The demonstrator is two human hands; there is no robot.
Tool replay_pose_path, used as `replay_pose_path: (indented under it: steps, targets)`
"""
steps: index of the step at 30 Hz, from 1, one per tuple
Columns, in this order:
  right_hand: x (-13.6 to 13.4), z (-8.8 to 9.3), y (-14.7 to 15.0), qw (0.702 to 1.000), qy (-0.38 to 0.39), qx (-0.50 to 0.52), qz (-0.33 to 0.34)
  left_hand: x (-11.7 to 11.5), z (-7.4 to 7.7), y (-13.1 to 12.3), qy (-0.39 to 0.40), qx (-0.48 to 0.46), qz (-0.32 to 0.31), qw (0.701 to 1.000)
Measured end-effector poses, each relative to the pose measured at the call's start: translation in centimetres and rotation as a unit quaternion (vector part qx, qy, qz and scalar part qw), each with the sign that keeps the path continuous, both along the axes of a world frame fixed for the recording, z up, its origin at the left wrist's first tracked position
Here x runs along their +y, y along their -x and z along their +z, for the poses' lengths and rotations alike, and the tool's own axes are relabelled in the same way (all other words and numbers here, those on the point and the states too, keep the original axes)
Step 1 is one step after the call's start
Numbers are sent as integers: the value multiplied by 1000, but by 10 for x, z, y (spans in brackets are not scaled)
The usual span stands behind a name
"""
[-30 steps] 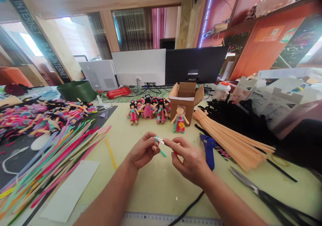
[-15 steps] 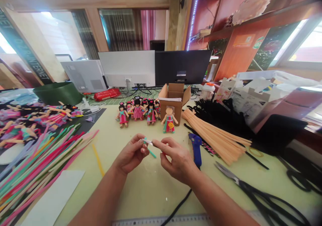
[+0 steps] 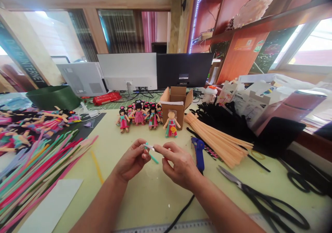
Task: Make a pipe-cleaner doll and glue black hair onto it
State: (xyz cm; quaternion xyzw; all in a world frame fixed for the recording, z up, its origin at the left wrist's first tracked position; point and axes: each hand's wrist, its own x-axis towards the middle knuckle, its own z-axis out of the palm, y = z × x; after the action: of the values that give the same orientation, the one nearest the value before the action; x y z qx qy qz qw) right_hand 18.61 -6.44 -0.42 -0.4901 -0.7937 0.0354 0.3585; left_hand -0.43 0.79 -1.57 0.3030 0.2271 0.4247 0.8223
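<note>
Both hands meet over the middle of the yellow-green table (image 3: 145,195). My left hand (image 3: 131,160) is closed, pinching a short teal pipe cleaner piece (image 3: 153,158) with a pale strip (image 3: 149,147) across its top. My right hand (image 3: 178,164) is closed too, its thumb and forefinger pinching the other end of that pale strip. Just beyond the hands stands a bald doll (image 3: 171,124) in a striped dress, with a group of black-haired dolls (image 3: 140,115) to its left.
A heap of coloured pipe cleaners (image 3: 38,170) lies at the left, peach ones (image 3: 220,139) and black ones (image 3: 223,119) at the right. A blue glue gun (image 3: 198,148), black scissors (image 3: 259,195), an open cardboard box (image 3: 176,101), a ruler (image 3: 197,225) and monitors (image 3: 155,70) are around.
The camera has swung right, so everything sits further left in the picture. My hands keep the same pinch on the small piece, with the right fingers shifted slightly along the strip.
</note>
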Motion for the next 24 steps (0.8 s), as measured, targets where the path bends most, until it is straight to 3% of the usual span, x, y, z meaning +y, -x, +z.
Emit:
replay_pose_path:
  steps: [24]
  targets:
    - [-1, 3, 1, 1000, -4, -2, -4, -1, 1, -1, -1, 3, 0, 1000]
